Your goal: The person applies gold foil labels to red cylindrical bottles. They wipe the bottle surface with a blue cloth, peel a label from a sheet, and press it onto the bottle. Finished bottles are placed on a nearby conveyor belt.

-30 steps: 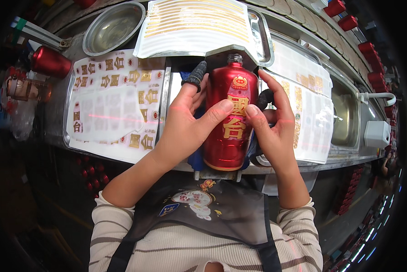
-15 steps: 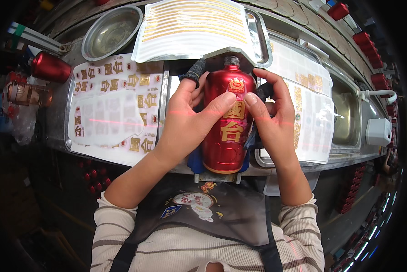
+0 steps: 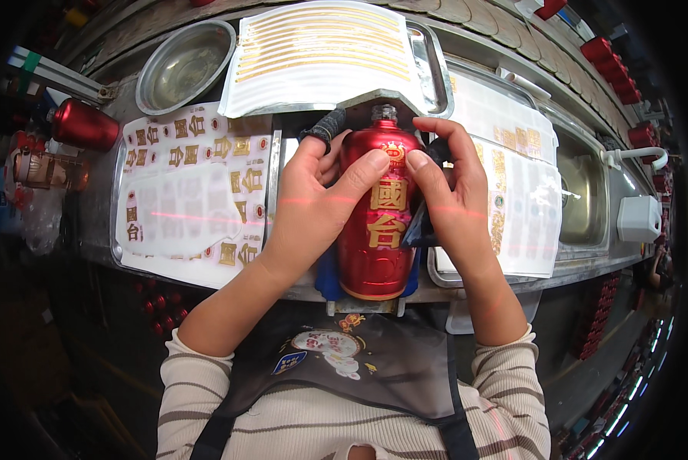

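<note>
Left hand [image 3: 313, 207] and right hand [image 3: 460, 199] loosely spread, thumbs [image 3: 373, 162] have been shifted up a red bottle [image 3: 373, 268], bringing work to its emblem [image 3: 395, 149].

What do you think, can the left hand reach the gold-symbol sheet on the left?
Probably yes: the left hand has its thumb on the red bottle, but the sheet lies nearby, with nothing seen blocking it.

Left hand [image 3: 313, 205] and right hand [image 3: 457, 205] facing, thumbs [image 3: 367, 170] close together, forearms [image 3: 237, 310] slanting inward
</note>
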Available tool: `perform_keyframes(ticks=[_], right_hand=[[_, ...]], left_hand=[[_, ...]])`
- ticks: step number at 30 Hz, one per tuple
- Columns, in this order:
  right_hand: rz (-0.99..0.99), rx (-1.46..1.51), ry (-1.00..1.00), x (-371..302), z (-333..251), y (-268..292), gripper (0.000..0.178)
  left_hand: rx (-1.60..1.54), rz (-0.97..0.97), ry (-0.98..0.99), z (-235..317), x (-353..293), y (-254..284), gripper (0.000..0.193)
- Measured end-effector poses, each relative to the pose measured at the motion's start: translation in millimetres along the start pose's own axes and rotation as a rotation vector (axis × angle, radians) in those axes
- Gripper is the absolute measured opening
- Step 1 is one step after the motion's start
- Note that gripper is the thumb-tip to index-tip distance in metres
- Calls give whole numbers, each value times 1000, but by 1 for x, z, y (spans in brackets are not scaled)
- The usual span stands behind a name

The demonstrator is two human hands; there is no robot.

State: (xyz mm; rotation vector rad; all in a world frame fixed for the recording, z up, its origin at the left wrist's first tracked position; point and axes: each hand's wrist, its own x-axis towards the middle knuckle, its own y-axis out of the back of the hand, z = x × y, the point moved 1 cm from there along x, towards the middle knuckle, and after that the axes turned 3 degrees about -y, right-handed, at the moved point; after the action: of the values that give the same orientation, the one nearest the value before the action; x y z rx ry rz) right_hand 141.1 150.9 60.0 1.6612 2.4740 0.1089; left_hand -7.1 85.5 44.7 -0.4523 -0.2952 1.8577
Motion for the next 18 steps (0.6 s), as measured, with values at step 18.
perform_keyframes(ticks=[18], right_hand=[[-58, 93, -88, 5, 4, 3, 35]], left_hand=[[-35, 11, -25, 4, 8, -4, 40]])
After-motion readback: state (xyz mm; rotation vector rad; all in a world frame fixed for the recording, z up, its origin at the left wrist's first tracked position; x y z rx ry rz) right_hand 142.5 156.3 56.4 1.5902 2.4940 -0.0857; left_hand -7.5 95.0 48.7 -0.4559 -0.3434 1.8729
